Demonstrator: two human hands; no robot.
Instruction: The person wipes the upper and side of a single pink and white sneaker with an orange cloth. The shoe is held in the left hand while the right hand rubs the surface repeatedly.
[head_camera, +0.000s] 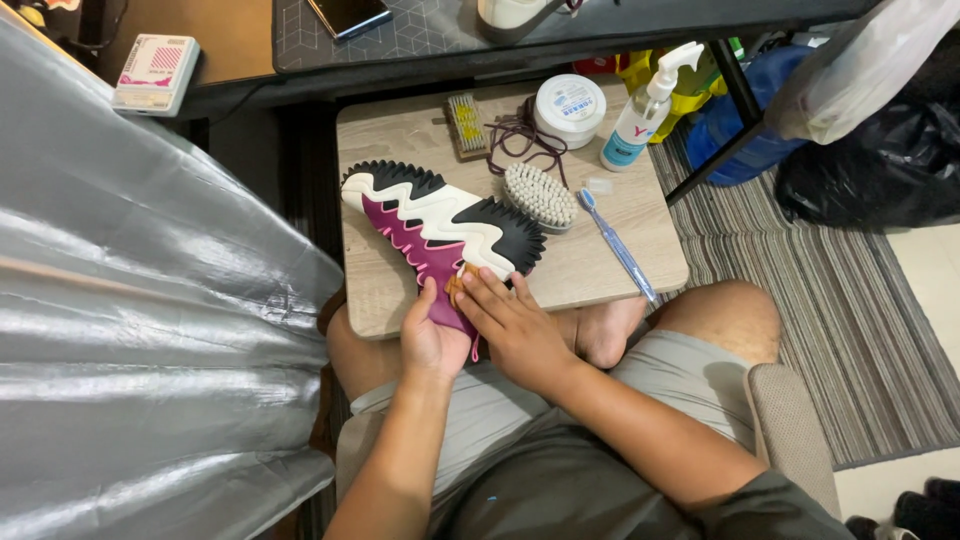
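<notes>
On the small table (600, 265), sneaker (440, 225) seemingly under both hands' fingers (480, 300).

The right hand (518, 325) hides the small brown thing (458, 284) against the shoe (440, 225).

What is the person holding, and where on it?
A sneaker, gripped at its heel end: left hand underneath, right hand pressing a small brown thing on it.
</notes>
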